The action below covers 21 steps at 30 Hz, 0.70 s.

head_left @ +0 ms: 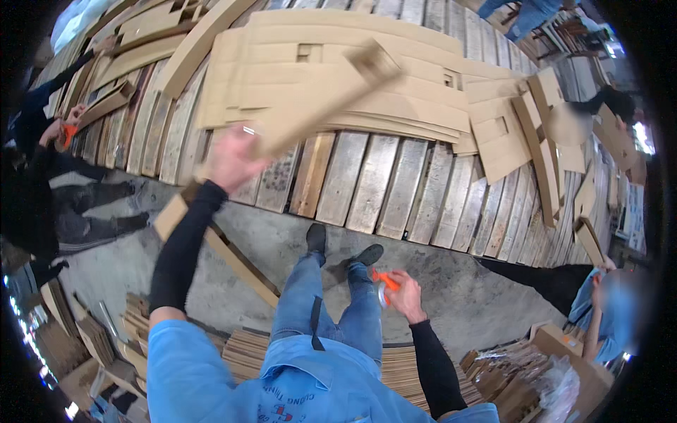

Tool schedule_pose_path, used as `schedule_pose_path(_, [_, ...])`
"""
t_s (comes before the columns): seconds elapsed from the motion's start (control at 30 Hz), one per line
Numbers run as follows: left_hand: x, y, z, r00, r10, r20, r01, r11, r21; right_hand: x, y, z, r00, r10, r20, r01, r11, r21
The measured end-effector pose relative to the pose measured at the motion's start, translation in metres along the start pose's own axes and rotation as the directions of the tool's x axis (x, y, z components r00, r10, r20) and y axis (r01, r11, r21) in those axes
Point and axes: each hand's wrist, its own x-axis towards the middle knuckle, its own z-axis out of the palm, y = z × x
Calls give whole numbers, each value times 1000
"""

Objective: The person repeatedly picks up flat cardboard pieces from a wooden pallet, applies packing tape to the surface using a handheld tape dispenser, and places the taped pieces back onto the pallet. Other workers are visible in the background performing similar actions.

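Observation:
My left hand (238,156) is closed on the near end of a long folded cardboard box (321,106), which slants up and to the right over the slatted table. Motion smears the box slightly, and its far end looks hollow. Beneath it lie stacked flat cardboard sheets (282,42) with small square cut-outs. Low on the right, beside my leg, my right hand (405,296) grips an orange tape dispenser (385,280). Its fingers wrap round the tool, which is well apart from the box.
A wooden slatted table (345,183) runs across in front of me. Another long cardboard piece (240,261) leans by my left side. Co-workers stand at both ends, one holding an orange tool (68,134). Stacked cardboard (243,356) and plastic wrap (557,384) are behind me.

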Motion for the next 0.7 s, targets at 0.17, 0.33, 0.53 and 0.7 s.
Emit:
schedule_pose_path(0.17, [82, -102, -83, 960, -51, -276, 209, 786, 581, -19, 34, 4, 990, 140, -1, -139, 985, 104])
schedule_pose_path(0.33, [117, -60, 49, 989, 15, 149, -86, 873, 481, -9, 55, 39, 965, 220, -142, -166, 934, 317])
schedule_pose_path(0.53, [160, 73, 236, 900, 170, 402, -287, 924, 252, -16, 61, 52, 930, 359, -81, -186, 648, 738])
schedule_pose_path(0.7, [238, 110, 308, 920, 69, 385, -176, 952, 250, -51, 80, 33, 907, 418, -48, -266, 659, 704])
